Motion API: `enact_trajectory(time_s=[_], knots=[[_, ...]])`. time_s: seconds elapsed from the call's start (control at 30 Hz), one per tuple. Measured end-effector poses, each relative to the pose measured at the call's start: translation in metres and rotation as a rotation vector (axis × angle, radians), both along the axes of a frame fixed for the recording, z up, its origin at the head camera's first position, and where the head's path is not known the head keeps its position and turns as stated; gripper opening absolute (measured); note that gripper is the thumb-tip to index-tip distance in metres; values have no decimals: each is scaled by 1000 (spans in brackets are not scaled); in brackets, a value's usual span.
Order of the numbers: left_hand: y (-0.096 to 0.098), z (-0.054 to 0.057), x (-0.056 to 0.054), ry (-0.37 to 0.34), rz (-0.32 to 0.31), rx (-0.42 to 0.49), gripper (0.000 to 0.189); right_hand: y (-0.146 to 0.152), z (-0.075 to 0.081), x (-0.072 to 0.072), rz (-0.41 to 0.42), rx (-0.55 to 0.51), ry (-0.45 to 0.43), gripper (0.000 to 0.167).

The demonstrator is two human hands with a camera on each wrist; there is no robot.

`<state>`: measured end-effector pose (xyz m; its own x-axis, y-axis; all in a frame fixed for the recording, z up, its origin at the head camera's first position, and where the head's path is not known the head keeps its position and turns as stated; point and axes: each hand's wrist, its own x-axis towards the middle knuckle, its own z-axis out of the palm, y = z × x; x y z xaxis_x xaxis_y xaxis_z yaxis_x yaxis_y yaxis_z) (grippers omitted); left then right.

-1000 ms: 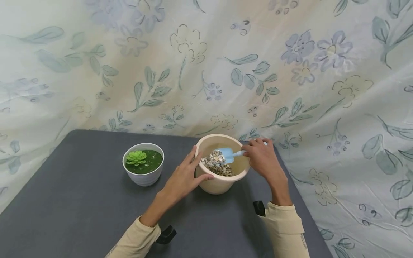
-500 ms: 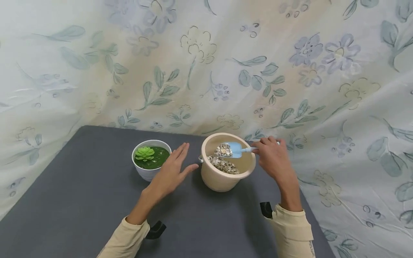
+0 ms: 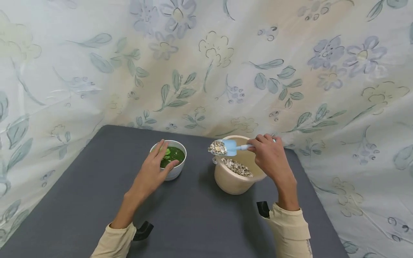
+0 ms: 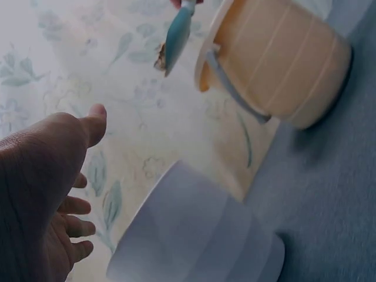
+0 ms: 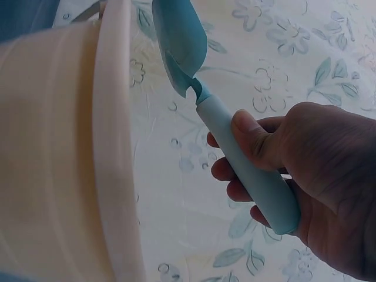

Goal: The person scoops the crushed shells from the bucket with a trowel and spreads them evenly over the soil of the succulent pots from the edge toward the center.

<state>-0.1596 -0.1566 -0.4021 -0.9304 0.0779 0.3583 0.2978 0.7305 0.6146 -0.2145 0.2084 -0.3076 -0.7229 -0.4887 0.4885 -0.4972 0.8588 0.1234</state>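
Observation:
My right hand [image 3: 270, 154] grips the handle of a light-blue hand trowel [image 3: 229, 147], its fingers and thumb wrapped round it in the right wrist view. Small shells or stone chips [image 3: 218, 147] are heaped on the blade, above the left rim of the cream bucket [image 3: 233, 184]. More of the same chips [image 3: 238, 167] lie inside the bucket. With fingers extended, my left hand [image 3: 150, 173] is at the near left side of a white pot [image 3: 175, 173]; whether it touches I cannot tell. The pot holds a green surface and a succulent [image 3: 166, 152], partly hidden by the fingers.
A dark grey table [image 3: 193, 222] bears both vessels, with a gap between them. Behind it hangs a floral cloth [image 3: 206, 71], close to the table's back edge and right side. The bucket's grey handle [image 4: 232, 85] hangs on its side facing the pot.
My left hand has let go of the bucket rim and moved left to the pot. The loaded trowel has moved from inside the bucket up and left to its rim.

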Motion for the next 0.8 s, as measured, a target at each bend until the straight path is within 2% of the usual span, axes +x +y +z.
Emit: enact_trajectory(time_s=[0.1, 0.33, 0.53, 0.8], knots=[[-6, -1, 3, 7, 22, 2, 80, -6, 0, -2, 15, 2, 7, 12], [-11, 0, 5, 53, 5, 0, 80, -15, -1, -1, 25, -18, -15, 11], [-12, 2, 6, 46, 0, 17, 81, -23, -4, 0, 41, -26, -33, 11], [-13, 1, 9, 39, 12, -11, 82, -36, -8, 3, 56, -36, -40, 11]])
